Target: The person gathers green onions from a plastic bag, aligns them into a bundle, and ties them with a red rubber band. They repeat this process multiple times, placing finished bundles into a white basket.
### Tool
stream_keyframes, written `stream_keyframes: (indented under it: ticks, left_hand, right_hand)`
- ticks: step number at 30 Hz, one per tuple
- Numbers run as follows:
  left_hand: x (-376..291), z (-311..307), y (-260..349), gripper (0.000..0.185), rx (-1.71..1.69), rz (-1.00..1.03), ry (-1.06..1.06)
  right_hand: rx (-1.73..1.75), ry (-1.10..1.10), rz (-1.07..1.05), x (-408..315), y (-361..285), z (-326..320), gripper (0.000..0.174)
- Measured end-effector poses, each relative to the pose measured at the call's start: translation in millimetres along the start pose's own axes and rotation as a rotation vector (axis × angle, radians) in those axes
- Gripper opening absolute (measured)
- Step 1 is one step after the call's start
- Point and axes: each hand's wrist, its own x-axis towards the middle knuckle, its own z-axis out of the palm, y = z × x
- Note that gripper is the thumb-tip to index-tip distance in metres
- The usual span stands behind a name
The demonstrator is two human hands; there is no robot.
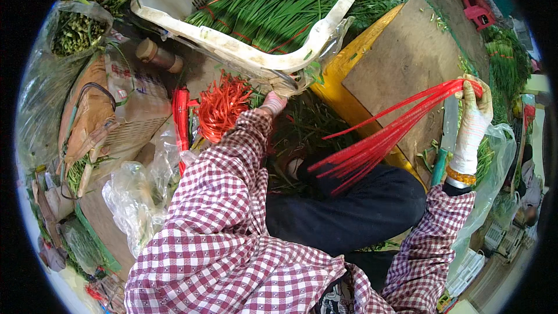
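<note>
My right hand [476,100], wrapped in a pale covering with an orange beaded band at the wrist, grips one end of a bundle of red plastic strips [383,135]. The strips fan out to the left over my dark-trousered leg. My left hand [274,103] reaches below the near edge of a white plastic crate [261,56]; its fingers are partly hidden there, so its grip is unclear. Long green leafy stalks [274,4], tied in bunches with red strips, fill the crate. Beside my left forearm lie a tangle of red plastic ribbon [222,109] and an upright-looking red bundle [181,117].
A brown board with a yellow edge [340,74] lies right of the crate. Left are a capped bottle [159,56], a tilted perforated crate [139,100] and clear plastic bags [139,200]. A teal handle [439,165] stands by my right wrist. Farther off is a pink stool [477,8].
</note>
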Motion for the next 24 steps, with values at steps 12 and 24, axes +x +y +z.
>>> stream_keyframes:
  ticks: [12,24]
  left_hand:
    - [-30.2,-32.0,32.3,0.055,0.832,-0.035,-0.146]
    - [-198.7,7.4,213.7,0.068,-0.334,0.542,-0.621]
  right_hand:
    - [-0.048,-0.175,-0.052,-15.0,-22.8,38.1,0.02]
    - [-0.143,-0.334,-0.278,-55.6,-69.3,89.4,0.016]
